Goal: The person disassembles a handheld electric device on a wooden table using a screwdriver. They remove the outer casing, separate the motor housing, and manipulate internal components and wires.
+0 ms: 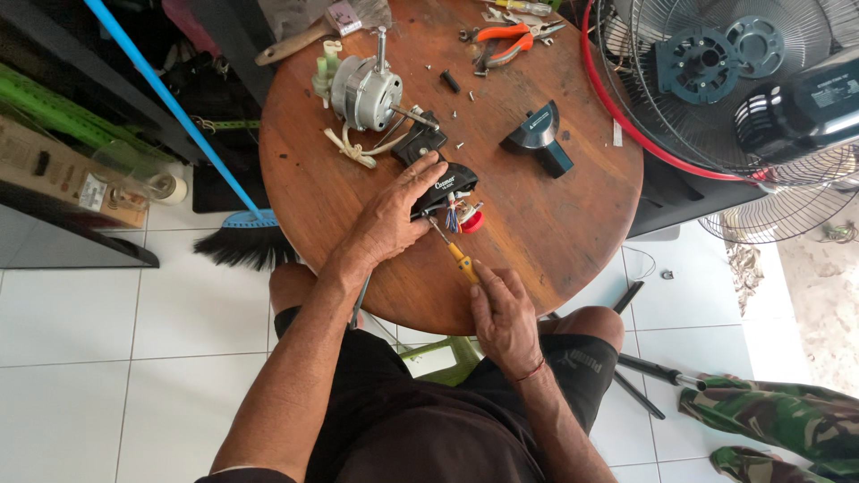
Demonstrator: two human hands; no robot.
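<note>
On the white tiled floor, seen from the head camera, largest first:

Round wooden table (555,224): standing in front of the seated person's knees, carrying all the small parts.
Fan guard (716,98): wire cage with a red rim, leaning at the table's far right edge, with a second grille lying lower right.
Broom (242,237): blue handle slanting down from the upper left, black bristles resting on the tiles just beside the table's left edge.
Fan motor (365,89): silver, shaft pointing away, sitting on the far left part of the table with pale wires trailing toward the black housing.
Black housing (446,186): lying near the table's middle, coloured wires and a red knob showing at its near end.
Left hand (394,215): lying flat over the black housing, fingers spread and pressing it down.
Right hand (503,313): closed around the screwdriver's handle at the table's near edge.
Black cover (539,136): resting apart, right of the housing.
Pliers (506,40): orange-handled, lying at the far edge.
Screwdriver (458,259): yellow-handled, tip reaching into the housing's wires.
</note>
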